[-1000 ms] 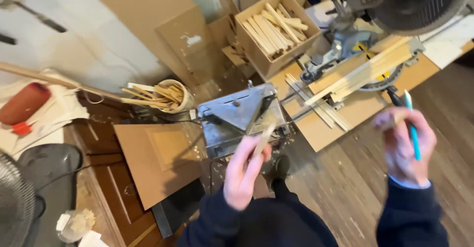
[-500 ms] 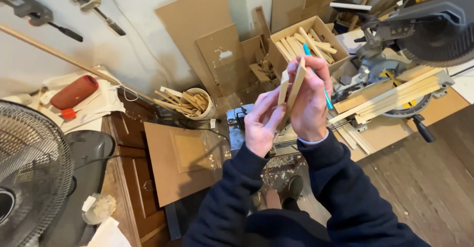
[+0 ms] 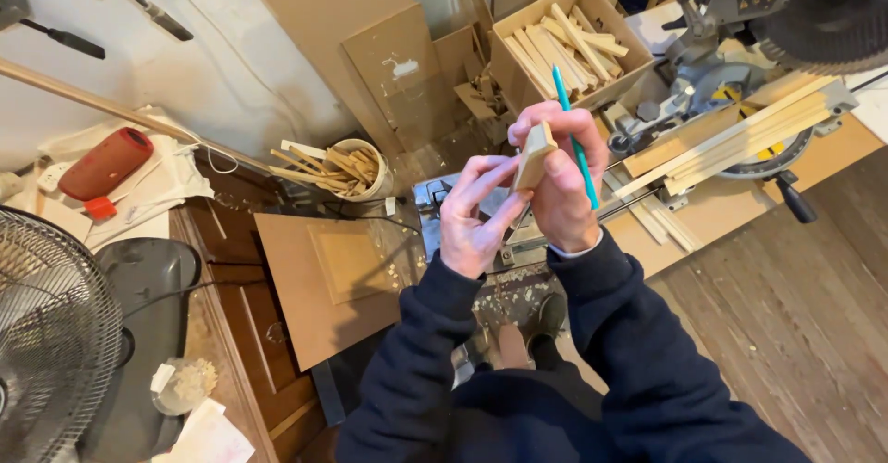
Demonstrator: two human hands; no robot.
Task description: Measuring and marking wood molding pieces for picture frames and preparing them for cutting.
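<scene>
1. Head view, starting at your fingertips: the right-hand fingers and thumb are clamped on the top end of a small pale rectangular wooden block, which stands nearly upright, tilted a little to the right
2. A slim teal pencil is tucked into that same right hand, lying along its back with the tip pointing up and away from the block, so it is not in a writing grip
3. Your left hand has its fingers loosely apart, not curled; the tips rest against the block's lower left face and steady it rather than grip it
4. The block is held in the air between both hands at chest height, above a grey metal benchtop machine and touching nothing else
5. My judgement: you are at the inspect-and-position step, with nothing being marked yet. Any marking calls for a firmer left-hand hold on the block, so that the right hand can let go and turn the pencil tip down
6. Further out: an open cardboard box of pale wood offcuts sits beyond your hands, a grey mitre saw with long pale strips on its table stands to the right, and a flat brown board lies to the left
</scene>
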